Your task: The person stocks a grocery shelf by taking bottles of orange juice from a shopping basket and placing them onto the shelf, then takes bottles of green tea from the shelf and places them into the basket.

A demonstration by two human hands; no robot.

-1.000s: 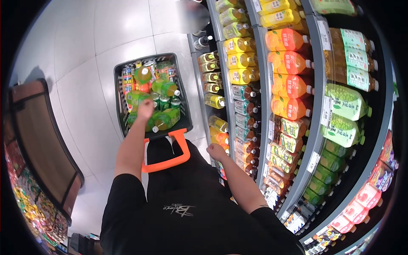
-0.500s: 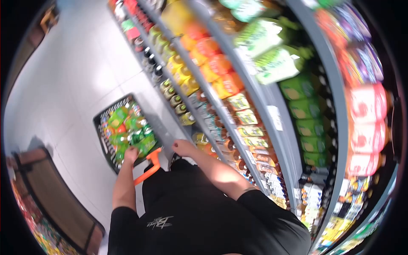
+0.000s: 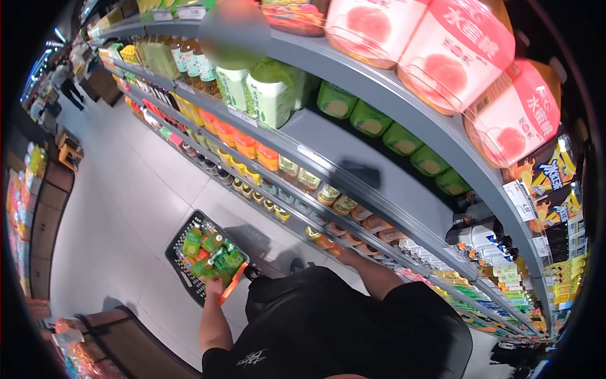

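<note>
My left hand [image 3: 215, 287] is at the near end of a black shopping basket [image 3: 177, 256], beside its orange handle [image 3: 235, 282]. Its fingers look curled closed, but what they hold, if anything, cannot be made out. Green bottles [image 3: 228, 258] and other bright packages fill the basket, which stands on the floor. My right hand [image 3: 344, 255] reaches down to the right, at the lower shelf, close to yellow-orange bottles [image 3: 324, 242]. Its fingers are too small and partly hidden to read.
A long drink shelf [image 3: 284, 183] runs along my right, with large pink peach-drink packs [image 3: 442, 57] on its upper level. To the left are a brown display stand [image 3: 129, 341] and a brown cabinet [image 3: 47, 221]. A person [image 3: 68, 85] stands far down the tiled aisle [image 3: 120, 189].
The view has tilted up and turned, showing more aisle. My right hand has moved from near the basket handle outward to the lower shelf. My left hand stays by the basket.
</note>
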